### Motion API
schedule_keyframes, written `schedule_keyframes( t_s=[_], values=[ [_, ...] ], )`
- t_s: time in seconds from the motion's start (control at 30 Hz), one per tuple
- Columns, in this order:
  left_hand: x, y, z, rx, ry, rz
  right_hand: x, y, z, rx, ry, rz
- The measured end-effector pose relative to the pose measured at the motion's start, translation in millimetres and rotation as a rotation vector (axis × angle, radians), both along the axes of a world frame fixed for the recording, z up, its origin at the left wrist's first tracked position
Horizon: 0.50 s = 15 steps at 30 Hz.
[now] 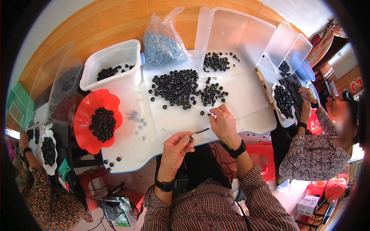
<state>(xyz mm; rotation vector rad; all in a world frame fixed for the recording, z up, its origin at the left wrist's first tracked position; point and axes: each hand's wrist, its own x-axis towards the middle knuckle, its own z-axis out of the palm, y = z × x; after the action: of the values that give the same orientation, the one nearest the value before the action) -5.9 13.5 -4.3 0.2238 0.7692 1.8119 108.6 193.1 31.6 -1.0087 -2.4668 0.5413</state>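
Both hands sit at the table's (246, 96) near edge: left hand (175, 148) fingers pinch a black bead (191, 138), right hand (223, 123) fingers clamp a thin pin (201, 131); clear bag (162, 40) far back.

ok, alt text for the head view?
The person's left hand pinches a small black bead while the right hand rests on a white table beside a pile of black beads. A red bowl of beads sits left.

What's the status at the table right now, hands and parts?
Left hand pinching a small black ring. Right hand holding a thin black pin. Black ring pile ahead, nothing between.
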Motion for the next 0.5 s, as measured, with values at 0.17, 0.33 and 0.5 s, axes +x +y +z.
schedule_keyframes(
  t_s=[0.17, 0.33, 0.5],
  values=[
    [-0.8, -0.1, 0.5, -0.004, -0.002, 0.000, -4.3, -0.6, 0.5, 0.018, 0.028, 0.009],
    [0.3, 0.1, 2.0, -0.011, -0.006, 0.000, -2.8, 0.7, -5.5, 0.174, -0.110, 0.111],
    [0.1, -1.5, 2.1, -0.010, -0.004, 0.008, -2.9, -2.8, -4.3, 0.221, -0.124, 0.151]
  ],
)
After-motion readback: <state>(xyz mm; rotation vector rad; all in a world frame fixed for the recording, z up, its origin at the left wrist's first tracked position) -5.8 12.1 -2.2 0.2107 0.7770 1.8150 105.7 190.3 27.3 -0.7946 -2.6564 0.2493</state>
